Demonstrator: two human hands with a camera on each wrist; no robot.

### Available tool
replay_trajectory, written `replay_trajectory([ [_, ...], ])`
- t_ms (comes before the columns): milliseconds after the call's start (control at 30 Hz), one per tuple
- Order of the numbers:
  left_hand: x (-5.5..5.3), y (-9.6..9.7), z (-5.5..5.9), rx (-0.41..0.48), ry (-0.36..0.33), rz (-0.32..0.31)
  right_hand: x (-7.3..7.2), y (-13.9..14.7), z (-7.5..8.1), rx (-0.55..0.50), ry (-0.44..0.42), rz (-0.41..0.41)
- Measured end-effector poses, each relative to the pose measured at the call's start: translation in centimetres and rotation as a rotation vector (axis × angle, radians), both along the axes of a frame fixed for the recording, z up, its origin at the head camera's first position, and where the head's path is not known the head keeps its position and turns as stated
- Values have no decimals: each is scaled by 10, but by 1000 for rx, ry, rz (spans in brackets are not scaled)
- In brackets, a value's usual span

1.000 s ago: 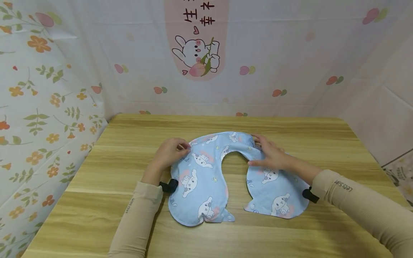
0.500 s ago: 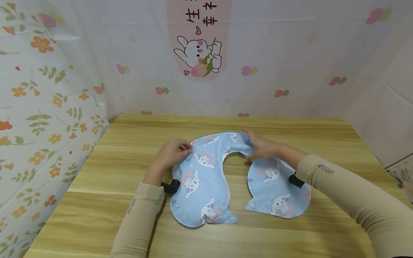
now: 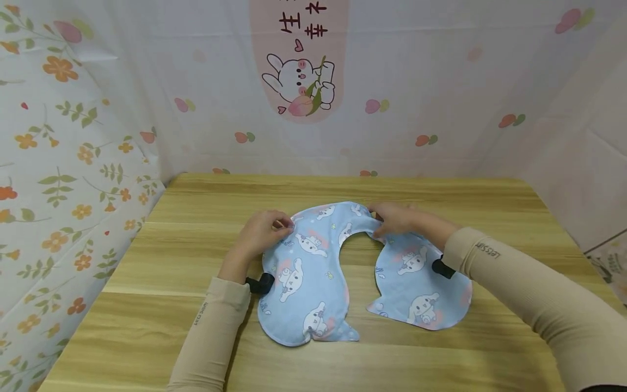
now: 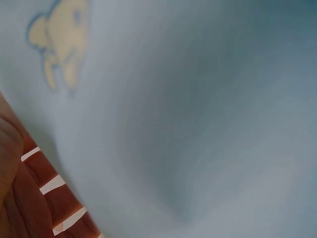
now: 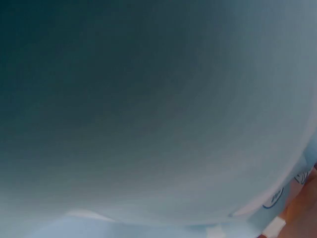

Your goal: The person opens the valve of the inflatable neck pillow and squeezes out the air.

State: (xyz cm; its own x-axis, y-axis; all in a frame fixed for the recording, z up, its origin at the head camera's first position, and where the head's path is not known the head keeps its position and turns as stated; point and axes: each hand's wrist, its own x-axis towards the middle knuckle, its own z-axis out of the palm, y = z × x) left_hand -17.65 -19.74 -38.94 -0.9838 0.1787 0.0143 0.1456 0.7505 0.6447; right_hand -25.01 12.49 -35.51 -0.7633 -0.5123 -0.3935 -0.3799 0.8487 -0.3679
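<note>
A light-blue U-shaped neck pillow (image 3: 330, 291) with a white cartoon puppy print lies on the table, its open end toward me. The left arm of the U looks plump; the right looks flatter. My left hand (image 3: 259, 235) pinches its upper left edge between thumb and fingers. Over the right side of the curve, my right hand (image 3: 400, 219) grips the fabric, thumb at the inner edge and fingers at the far edge. Blurred pillow cloth (image 4: 173, 124) fills most of the left wrist view, and likewise the cloth (image 5: 173, 109) in the right wrist view.
The wood-grain table (image 3: 196, 245) runs back to a white printed curtain (image 3: 441, 81). A flowered curtain (image 3: 73, 163) hangs along the left side. Dark wrist cameras (image 3: 262, 283) sit close to the cloth.
My right hand has shifted left along the curve of the pillow and closed its fingers on the fabric. My left hand stays at the upper left edge.
</note>
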Motion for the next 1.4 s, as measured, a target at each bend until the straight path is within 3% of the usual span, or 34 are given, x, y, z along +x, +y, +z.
replay_trajectory([
  [333,2,0,2,-6,4,5,1,-2,-5,-92,-3,63],
  [567,2,2,1,-8,-1,-3,5,-1,-8,-140,-75,75],
  [833,2,4,0,-19,12,-43,11,7,-11,-205,-95,111],
  [1100,1,5,-1,24,-12,-68,13,16,-11,-199,-28,57],
  [1267,1,3,1,11,-16,-62,12,24,-1,-188,-57,4],
  [1400,1,2,2,8,-6,-52,8,23,6,-240,-77,-6],
])
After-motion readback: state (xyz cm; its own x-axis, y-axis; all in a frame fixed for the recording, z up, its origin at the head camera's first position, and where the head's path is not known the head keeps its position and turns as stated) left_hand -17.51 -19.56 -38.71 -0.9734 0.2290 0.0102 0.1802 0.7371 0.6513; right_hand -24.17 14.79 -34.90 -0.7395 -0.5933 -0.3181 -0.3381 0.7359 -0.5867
